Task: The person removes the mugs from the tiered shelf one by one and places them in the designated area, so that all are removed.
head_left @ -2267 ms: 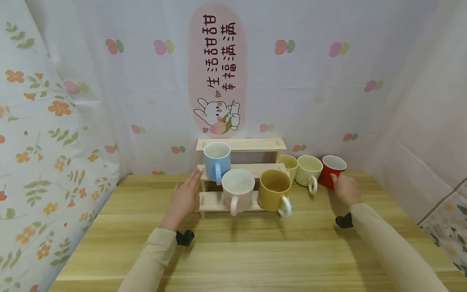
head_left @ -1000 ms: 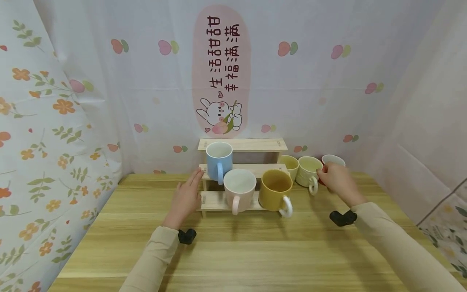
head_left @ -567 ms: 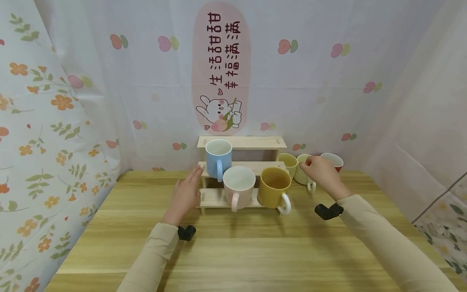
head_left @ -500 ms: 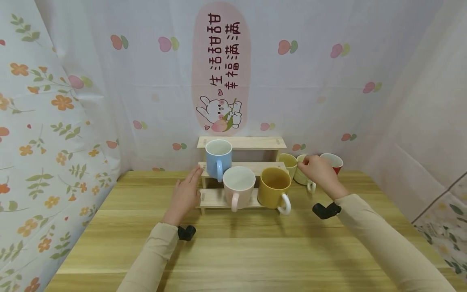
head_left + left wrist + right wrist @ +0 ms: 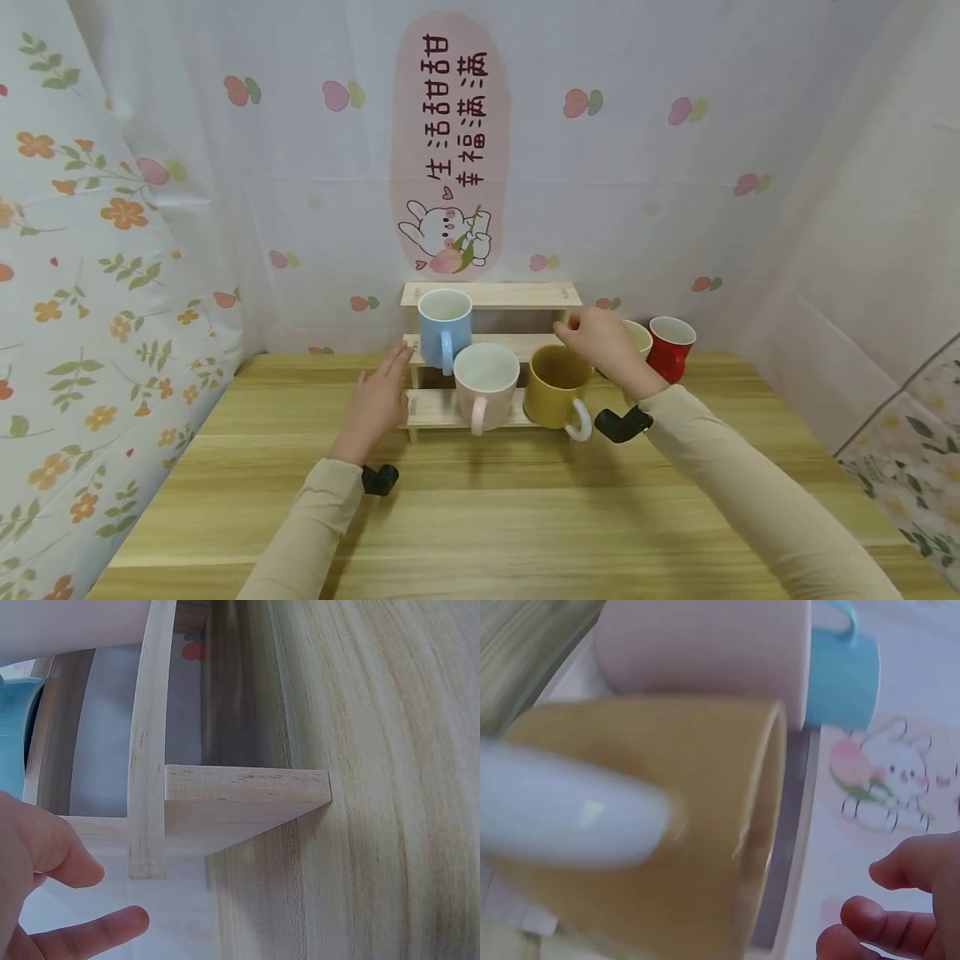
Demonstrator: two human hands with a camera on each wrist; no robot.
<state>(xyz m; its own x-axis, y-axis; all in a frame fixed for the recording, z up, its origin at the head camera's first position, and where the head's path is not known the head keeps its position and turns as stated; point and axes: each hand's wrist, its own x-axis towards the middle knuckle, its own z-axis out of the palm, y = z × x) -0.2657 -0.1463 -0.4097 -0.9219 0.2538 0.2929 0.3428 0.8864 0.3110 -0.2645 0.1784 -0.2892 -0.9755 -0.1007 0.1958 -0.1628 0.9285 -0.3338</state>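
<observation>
Tabletop: in your head view, the striped yellow-brown wooden tabletop [image 5: 465,533] is evenly, fairly brightly lit, sheen across its middle.
Sleeve: beside your long beige fabric right sleeve [image 5: 750,483], a faint soft-edged shadow spreads toward the front edge.
Rack: your left wrist view is dim, darkest inside the pale wooden stepped rack [image 5: 148,757].
Mug: your right wrist view blurs the mustard-yellow ceramic mug [image 5: 712,825]; its thick white handle [image 5: 562,806] shows a small glint.

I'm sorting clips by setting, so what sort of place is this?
Probably a tabletop corner arranged for recording or display: patterned cloth hangs behind a wooden table, with a pink mug and a blue mug on a small stepped shelf.
</observation>
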